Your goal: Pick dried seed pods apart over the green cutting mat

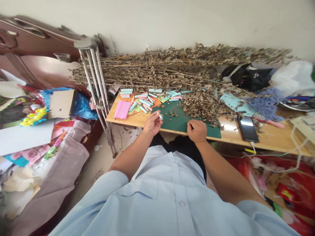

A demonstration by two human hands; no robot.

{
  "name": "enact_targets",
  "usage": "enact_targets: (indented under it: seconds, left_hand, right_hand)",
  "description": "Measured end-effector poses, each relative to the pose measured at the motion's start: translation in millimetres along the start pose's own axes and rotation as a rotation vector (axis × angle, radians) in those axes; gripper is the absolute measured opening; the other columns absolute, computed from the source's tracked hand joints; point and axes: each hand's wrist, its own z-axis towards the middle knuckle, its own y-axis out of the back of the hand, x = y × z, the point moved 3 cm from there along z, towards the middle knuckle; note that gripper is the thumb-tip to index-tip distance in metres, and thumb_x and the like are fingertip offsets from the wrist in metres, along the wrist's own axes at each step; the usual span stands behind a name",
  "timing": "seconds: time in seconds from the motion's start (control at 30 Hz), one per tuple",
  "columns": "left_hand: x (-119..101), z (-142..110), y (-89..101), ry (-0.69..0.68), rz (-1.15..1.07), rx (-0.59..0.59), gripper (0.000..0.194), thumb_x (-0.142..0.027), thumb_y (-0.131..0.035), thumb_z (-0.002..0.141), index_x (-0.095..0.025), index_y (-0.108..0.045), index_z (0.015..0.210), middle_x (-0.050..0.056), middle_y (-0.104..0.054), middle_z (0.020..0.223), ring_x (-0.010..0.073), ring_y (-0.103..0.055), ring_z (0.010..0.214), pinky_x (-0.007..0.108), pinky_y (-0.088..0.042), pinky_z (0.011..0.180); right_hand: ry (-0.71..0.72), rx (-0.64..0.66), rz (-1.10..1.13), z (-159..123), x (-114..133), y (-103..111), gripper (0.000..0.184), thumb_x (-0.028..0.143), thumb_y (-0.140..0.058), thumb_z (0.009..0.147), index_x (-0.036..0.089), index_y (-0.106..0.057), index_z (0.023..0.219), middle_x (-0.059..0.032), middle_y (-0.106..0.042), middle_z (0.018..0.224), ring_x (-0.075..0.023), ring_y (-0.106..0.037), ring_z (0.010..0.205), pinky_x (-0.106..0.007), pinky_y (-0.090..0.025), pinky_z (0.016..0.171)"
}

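Note:
My left hand (pixel 153 124) pinches a small light-blue paper tube (pixel 160 116) at the front edge of the green mat (pixel 177 123). My right hand (pixel 197 130) rests on the mat's front edge with its fingers curled in; whatever they may hold is hidden. Several small brown clumps (pixel 173 113) lie on the mat between the hands. Behind my right hand is a heap of dry crumbled leaves (pixel 204 106). Rolled blue and pink paper tubes (pixel 147 104) lie scattered beyond my left hand, near a stack of pink paper (pixel 122 109).
Long dried plant stalks (pixel 157 73) are piled along the wall. Metal crutches (pixel 97 82) stand at the table's left end. A phone (pixel 247 128) with a white cable lies at the right, near bundled blue cord (pixel 266 103). A cluttered bed (pixel 71 144) is on the left.

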Motion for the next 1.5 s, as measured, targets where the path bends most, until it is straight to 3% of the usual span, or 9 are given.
enact_targets:
  seconds: [0.17,0.3,0.47,0.67,0.83,1.0,1.13,1.27,1.5]
  left_hand:
    - [3.9,-3.9,1.9,-0.037,0.087,0.016,0.032,-0.033,-0.082,0.081,-0.019,-0.064,0.103,0.000,-0.068,0.082,0.0055,-0.059,0.059,0.019,-0.048,0.055]
    - [4.1,2.0,10.1,-0.208,0.286,-0.015,0.043,-0.036,-0.088,0.073,-0.019,-0.065,0.104,-0.004,-0.063,0.075,0.0071,-0.058,0.058,0.022,-0.047,0.056]
    - [3.7,13.3,15.1,-0.461,0.680,-0.075,0.023,-0.030,-0.082,0.077,-0.018,-0.071,0.093,-0.002,-0.062,0.072,0.0106,-0.057,0.063,0.025,-0.047,0.062]
    - [12.7,13.1,4.9,-0.691,1.145,0.089,0.010,-0.028,-0.070,0.090,-0.021,-0.072,0.096,0.006,-0.069,0.097,0.0186,-0.064,0.089,0.032,-0.052,0.085]
    - [17.3,13.1,5.0,-0.738,1.218,0.158,0.010,-0.026,-0.064,0.095,-0.020,-0.070,0.102,0.008,-0.069,0.102,0.0203,-0.065,0.099,0.033,-0.051,0.092]
    - [18.8,13.1,6.2,-0.770,1.283,0.162,0.011,-0.028,-0.061,0.098,-0.020,-0.068,0.100,0.009,-0.069,0.104,0.0201,-0.065,0.101,0.033,-0.051,0.093]
    - [20.7,14.2,8.1,-0.827,1.306,0.159,0.011,-0.029,-0.063,0.097,-0.019,-0.067,0.100,0.007,-0.069,0.101,0.0187,-0.064,0.097,0.032,-0.052,0.090]
    - [22.8,16.0,10.1,-0.851,1.309,0.164,0.011,-0.027,-0.065,0.096,-0.018,-0.067,0.103,0.007,-0.067,0.099,0.0178,-0.064,0.094,0.031,-0.053,0.088]
    - [23.6,15.4,9.7,-0.850,1.347,0.221,0.015,-0.029,-0.065,0.097,-0.017,-0.069,0.105,0.006,-0.066,0.095,0.0173,-0.064,0.091,0.030,-0.054,0.084]
  right_hand:
    - [-0.008,0.008,0.029,-1.0,-1.5,-0.4,0.013,0.020,-0.061,0.089,0.020,-0.074,0.091,-0.0088,-0.077,0.102,-0.0255,-0.066,0.095,-0.040,-0.045,0.086]
    - [-0.016,0.002,0.044,-2.2,-2.0,-0.6,0.014,0.020,-0.060,0.089,0.020,-0.074,0.093,-0.0087,-0.077,0.103,-0.0254,-0.065,0.095,-0.040,-0.045,0.087]
    - [-0.021,-0.008,0.049,-2.6,-2.4,-0.3,0.015,0.022,-0.059,0.092,0.021,-0.073,0.094,-0.0082,-0.077,0.104,-0.0252,-0.066,0.097,-0.040,-0.046,0.088]
    - [-0.057,0.022,0.060,-3.3,-5.7,1.6,0.016,0.023,-0.058,0.092,0.021,-0.074,0.094,-0.0087,-0.077,0.104,-0.0264,-0.068,0.098,-0.042,-0.048,0.091]
    - [-0.097,0.047,0.115,7.8,8.4,2.2,0.017,0.027,-0.059,0.095,0.021,-0.074,0.099,-0.0089,-0.078,0.101,-0.0264,-0.069,0.096,-0.040,-0.050,0.088]
    - [-0.040,0.259,0.264,34.4,45.8,-12.6,0.023,0.024,-0.059,0.095,0.021,-0.074,0.113,-0.0086,-0.076,0.107,-0.0244,-0.069,0.099,-0.037,-0.054,0.090]
    - [-0.006,0.445,0.196,51.6,63.3,-22.9,0.032,0.023,-0.059,0.094,0.023,-0.070,0.124,-0.0092,-0.070,0.122,-0.0264,-0.067,0.109,-0.037,-0.055,0.090]
    - [0.059,0.557,0.109,58.8,69.1,-28.2,0.030,0.024,-0.054,0.098,0.022,-0.071,0.122,-0.0104,-0.069,0.122,-0.0267,-0.067,0.108,-0.036,-0.054,0.085]
    - [0.033,0.528,0.158,58.0,66.8,-31.0,0.022,0.024,-0.053,0.098,0.021,-0.073,0.107,-0.0112,-0.070,0.116,-0.0265,-0.068,0.105,-0.036,-0.055,0.085]
